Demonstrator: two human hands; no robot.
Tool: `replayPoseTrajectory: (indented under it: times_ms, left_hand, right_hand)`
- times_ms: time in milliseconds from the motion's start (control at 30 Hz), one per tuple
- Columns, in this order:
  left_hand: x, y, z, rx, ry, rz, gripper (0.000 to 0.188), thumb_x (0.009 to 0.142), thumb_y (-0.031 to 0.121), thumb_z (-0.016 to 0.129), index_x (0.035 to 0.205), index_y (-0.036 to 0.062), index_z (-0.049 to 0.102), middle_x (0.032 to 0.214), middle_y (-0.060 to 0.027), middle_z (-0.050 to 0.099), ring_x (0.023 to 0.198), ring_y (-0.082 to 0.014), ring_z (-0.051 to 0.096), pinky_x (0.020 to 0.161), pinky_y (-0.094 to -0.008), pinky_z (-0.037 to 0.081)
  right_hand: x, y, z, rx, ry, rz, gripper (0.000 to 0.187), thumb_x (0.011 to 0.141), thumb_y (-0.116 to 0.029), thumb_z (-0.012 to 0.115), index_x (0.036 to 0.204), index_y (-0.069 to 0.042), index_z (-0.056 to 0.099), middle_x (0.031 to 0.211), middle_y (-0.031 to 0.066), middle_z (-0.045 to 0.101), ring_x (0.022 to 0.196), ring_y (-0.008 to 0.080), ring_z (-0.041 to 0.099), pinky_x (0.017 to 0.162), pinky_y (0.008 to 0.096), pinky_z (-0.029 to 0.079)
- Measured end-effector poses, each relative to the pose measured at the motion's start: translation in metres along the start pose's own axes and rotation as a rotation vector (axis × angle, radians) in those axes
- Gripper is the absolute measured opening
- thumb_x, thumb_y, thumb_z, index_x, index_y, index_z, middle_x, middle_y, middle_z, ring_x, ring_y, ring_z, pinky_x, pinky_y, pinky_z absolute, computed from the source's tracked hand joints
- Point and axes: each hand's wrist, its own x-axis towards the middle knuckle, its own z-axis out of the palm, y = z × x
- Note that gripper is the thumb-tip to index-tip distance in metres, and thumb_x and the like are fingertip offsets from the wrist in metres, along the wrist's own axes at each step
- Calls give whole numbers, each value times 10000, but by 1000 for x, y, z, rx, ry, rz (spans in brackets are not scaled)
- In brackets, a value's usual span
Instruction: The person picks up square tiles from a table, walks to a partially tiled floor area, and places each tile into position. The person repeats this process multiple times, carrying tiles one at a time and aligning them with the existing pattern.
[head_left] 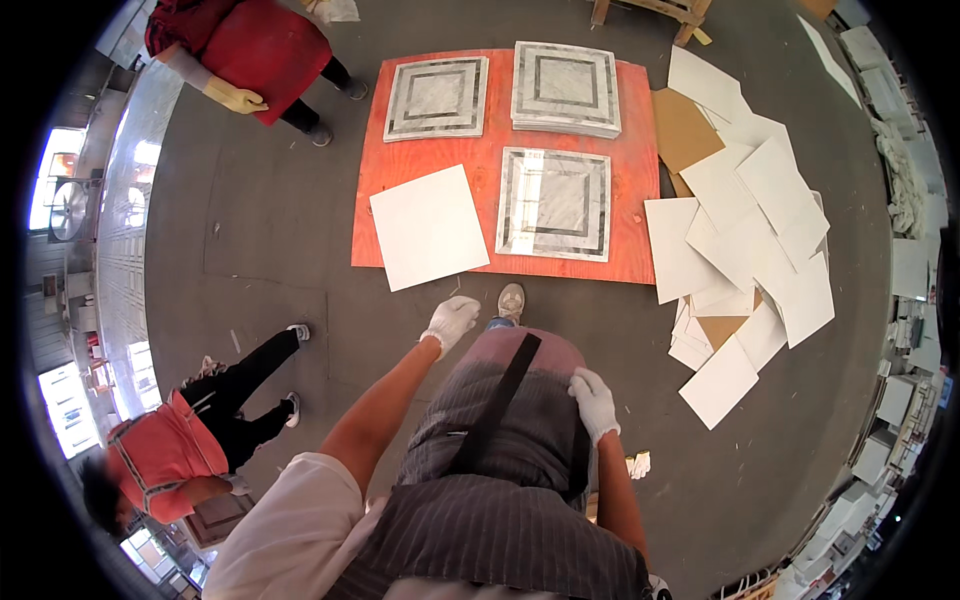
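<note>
Left hand (450,320) gloved, loosely curled, empty, just short of white sheet (429,227) at 12 o'clock on orange board (625,170). Right hand (594,400) flat on apron, empty. Best gripped by near edge, lifted flat.

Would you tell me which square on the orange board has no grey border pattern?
The plain white sheet at the board's near left corner; the other three are grey-bordered marble tiles.

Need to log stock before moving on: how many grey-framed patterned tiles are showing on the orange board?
3 showing: one at the back left, one topping a stack at the back right, one front right beside a plain white sheet. The stack hides more beneath.
</note>
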Motion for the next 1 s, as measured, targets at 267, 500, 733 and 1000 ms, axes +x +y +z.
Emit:
replayPoseTrajectory:
  times_ms: [267,500,733,1000]
  left_hand:
    - [39,-26,34,-40,31,-177,221,890,205,567,962,26,676,767,-6,633,650,-94,553,596,-260,459]
    - [48,-5,71,-147,155,-384,179,909,216,574,990,76,649,809,-7,629,711,-108,587,656,-268,499]
    - [132,-8,124,159,107,-282,309,862,246,580,1056,18,655,912,-82,668,814,-174,616,753,-297,490]
    - [312,-69,136,501,115,-187,413,830,285,592,1152,27,616,1160,-178,627,1096,-301,589,926,-359,456]
  right_hand:
    - [80,-39,-55,78,26,83,369,954,-227,534,1236,10,560,1068,76,640,947,126,601,856,255,475]
    - [156,-45,-102,-38,-63,159,426,953,-315,533,1234,5,558,1025,71,644,884,123,601,825,263,473]
    - [290,-30,-133,-338,-61,65,448,913,-326,575,1221,-1,567,1230,175,596,1174,291,549,1007,344,402]
    - [482,70,-123,-504,-27,117,652,889,-446,543,1348,7,449,1303,247,516,1204,344,508,1012,386,389]
